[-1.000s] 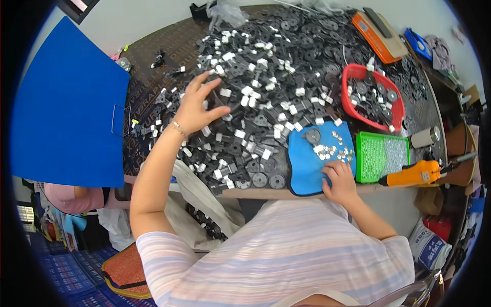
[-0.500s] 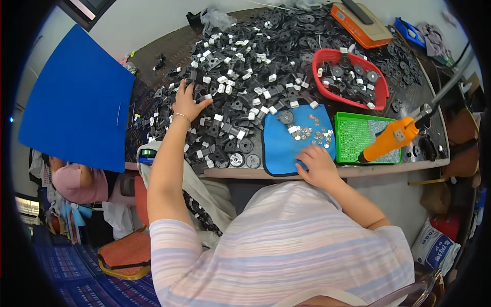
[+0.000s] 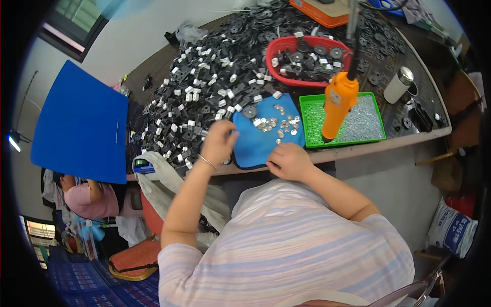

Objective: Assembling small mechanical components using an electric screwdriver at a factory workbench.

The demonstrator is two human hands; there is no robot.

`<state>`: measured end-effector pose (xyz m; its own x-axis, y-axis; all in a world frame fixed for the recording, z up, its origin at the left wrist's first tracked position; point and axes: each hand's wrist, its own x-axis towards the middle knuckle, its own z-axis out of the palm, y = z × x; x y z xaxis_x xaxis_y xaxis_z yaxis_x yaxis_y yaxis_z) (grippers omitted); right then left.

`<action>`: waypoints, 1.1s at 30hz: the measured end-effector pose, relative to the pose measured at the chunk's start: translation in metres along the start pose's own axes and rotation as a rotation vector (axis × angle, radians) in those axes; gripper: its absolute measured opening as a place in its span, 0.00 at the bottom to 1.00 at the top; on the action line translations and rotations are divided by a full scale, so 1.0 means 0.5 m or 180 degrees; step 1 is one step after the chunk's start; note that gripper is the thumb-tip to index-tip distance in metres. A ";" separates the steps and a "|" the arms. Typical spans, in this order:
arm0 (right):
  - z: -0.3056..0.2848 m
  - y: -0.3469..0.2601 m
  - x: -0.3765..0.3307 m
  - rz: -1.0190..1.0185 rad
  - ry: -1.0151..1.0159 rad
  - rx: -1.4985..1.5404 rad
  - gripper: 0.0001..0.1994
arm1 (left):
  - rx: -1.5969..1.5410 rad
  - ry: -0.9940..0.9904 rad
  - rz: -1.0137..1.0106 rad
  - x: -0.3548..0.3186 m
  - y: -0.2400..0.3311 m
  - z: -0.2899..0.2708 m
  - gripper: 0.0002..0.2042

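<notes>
At the left edge of a blue cloth mat (image 3: pixel 255 151), my left hand (image 3: pixel 219 143) is curled and slightly blurred; whatever its fingers hold is hidden. My right hand (image 3: pixel 290 162) rests at the mat's front edge with fingers bent inward, and I cannot see if anything is in them. On the mat lie several small shiny metal discs (image 3: pixel 294 126) and a round black part (image 3: pixel 249 111) with a white end piece. Beside my left hand spreads a large heap of black parts with white blocks (image 3: pixel 197 94).
A green tray (image 3: pixel 306 120) of tiny silvery pieces sits right of the mat, under an orange hanging power screwdriver (image 3: pixel 339 105). Behind is a red basket (image 3: pixel 294 81) of black parts. A white flask (image 3: pixel 398 86) stands right. A blue panel (image 3: pixel 82 123) and another person (image 3: pixel 94 199) are left.
My left hand has come back from the heap, toward the mat's left edge. My right hand stays at the mat's front, its fingers more curled. The view has shifted to the right.
</notes>
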<state>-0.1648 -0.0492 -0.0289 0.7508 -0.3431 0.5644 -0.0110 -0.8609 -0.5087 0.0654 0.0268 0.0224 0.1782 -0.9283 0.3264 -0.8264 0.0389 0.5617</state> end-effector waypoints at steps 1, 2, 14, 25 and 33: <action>-0.003 0.000 -0.002 -0.0011 0.0008 0.0035 0.04 | -0.0019 -0.0076 -0.0082 -0.005 0.020 0.029 0.07; -0.006 -0.001 -0.001 0.0000 0.0045 0.0016 0.04 | -0.0012 -0.0127 -0.0161 -0.009 0.030 0.056 0.08; -0.033 0.024 0.001 0.0912 0.0484 0.0307 0.21 | 0.1693 -0.0589 -0.0603 -0.033 0.031 0.179 0.31; -0.057 0.066 0.075 0.0594 0.0111 -0.0304 0.17 | 0.1488 -0.0885 -0.0863 -0.028 0.056 0.165 0.40; 0.032 0.066 0.179 0.1115 -0.0291 -0.1188 0.16 | 0.1209 -0.0585 -0.0722 -0.042 0.064 0.159 0.42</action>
<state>-0.0875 -0.1025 -0.0054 0.7144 -0.6148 0.3342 -0.4942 -0.7814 -0.3810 -0.0073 0.0179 -0.0270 0.3074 -0.9491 0.0685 -0.9205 -0.2783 0.2744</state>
